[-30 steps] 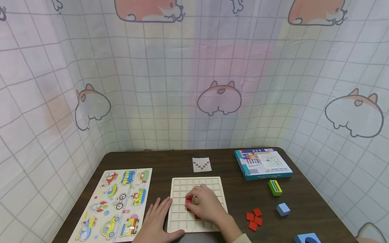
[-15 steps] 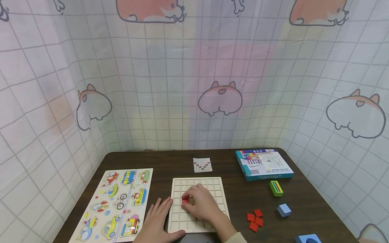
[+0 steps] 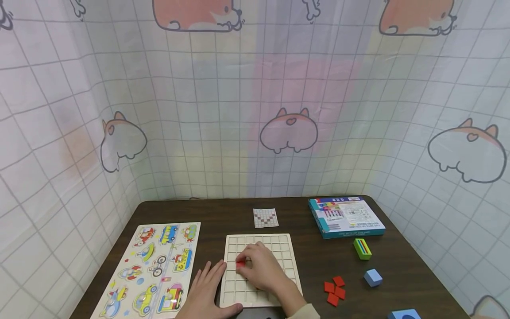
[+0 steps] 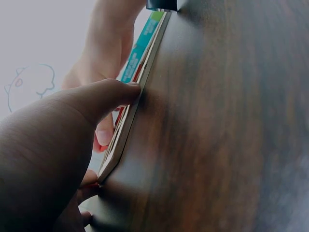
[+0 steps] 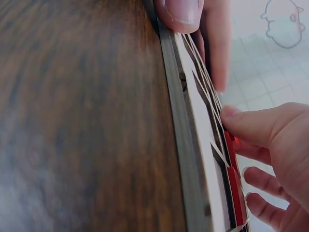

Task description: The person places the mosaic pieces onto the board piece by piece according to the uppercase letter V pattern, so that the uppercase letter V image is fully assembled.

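Right hand (image 3: 260,268) pinched red square tile (image 3: 241,264) over wooden grid board (image 3: 259,270); left hand (image 3: 207,288), fingers straight, pressed board's left edge on bench (image 3: 398,274).

No words or numbers can be read anywhere. The box (image 3: 345,216) on the table (image 3: 303,257) has print on its lid & side, but it's too small & blurry to make out. The card (image 3: 265,217) shows only a red & white square pattern. The vehicle puzzle (image 3: 153,268) has pics only, no letters.
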Motion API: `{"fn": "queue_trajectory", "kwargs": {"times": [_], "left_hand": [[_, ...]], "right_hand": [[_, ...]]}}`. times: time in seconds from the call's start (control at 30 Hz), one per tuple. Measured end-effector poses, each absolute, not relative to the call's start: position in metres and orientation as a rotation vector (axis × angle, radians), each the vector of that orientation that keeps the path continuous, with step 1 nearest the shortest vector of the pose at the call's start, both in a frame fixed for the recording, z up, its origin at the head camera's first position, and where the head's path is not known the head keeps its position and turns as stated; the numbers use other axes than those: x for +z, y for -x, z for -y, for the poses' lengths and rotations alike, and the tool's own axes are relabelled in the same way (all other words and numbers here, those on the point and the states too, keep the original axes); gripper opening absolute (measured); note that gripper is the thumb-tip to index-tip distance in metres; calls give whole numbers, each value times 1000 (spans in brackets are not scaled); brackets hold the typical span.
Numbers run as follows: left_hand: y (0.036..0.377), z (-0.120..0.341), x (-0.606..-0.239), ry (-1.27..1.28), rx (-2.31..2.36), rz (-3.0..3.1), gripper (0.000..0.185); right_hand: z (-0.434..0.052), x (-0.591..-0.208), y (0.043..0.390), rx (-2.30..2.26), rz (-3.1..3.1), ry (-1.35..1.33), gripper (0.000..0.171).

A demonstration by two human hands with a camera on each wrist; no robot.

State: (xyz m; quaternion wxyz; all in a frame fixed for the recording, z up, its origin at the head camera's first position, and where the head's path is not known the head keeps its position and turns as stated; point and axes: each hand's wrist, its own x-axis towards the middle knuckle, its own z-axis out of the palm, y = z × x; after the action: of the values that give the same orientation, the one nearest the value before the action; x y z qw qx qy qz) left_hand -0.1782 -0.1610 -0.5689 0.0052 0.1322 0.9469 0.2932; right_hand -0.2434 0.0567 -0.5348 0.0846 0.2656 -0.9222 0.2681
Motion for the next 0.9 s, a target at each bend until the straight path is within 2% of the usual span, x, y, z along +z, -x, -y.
{"fn": "queue_trajectory", "kwargs": {"times": [0.9], "left_hand": [[178,159,-566,-370,903,-2939,126]], "right_hand": [[-54,-537,242,800,2769,-731,18]]}}
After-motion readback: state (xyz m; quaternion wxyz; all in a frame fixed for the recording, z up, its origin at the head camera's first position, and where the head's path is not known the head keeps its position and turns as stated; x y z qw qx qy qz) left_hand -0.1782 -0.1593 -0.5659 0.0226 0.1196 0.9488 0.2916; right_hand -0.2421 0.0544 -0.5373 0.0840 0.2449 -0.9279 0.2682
